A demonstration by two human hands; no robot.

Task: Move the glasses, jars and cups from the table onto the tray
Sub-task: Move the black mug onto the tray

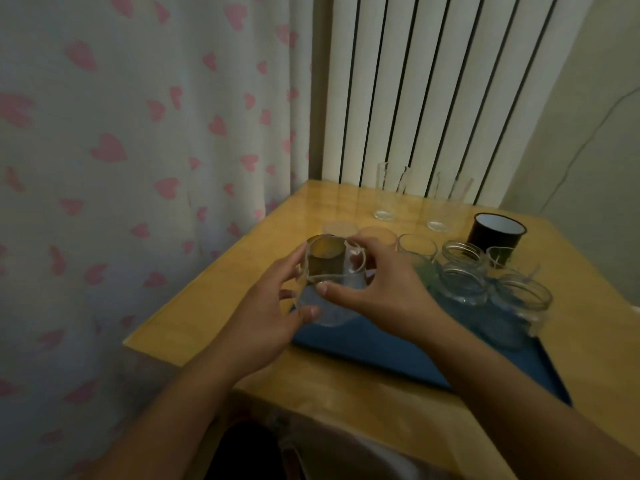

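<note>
We hold a clear glass (329,271) tilted above the blue tray's (381,348) ten o'clock corner, our left hand (273,313) and right hand (377,292) both curled round it (edges blurred). Jars (491,289) crowd the tray at two o'clock; a black cup (495,233) waits on the table (214,299).

The worktop (346,206) was yellowish wood with a glossy, smooth finish that caught reflections. The tray (381,348) looked like matt blue plastic. The glass (325,271) held in the hands was clear and shiny, as were the tall glasses (386,192) and the jars (462,282) with ribbed necks. The cup (495,235) had a glossy black outside and a white inside. The curtain (138,150) was soft matt cloth printed with pink hearts.
</note>
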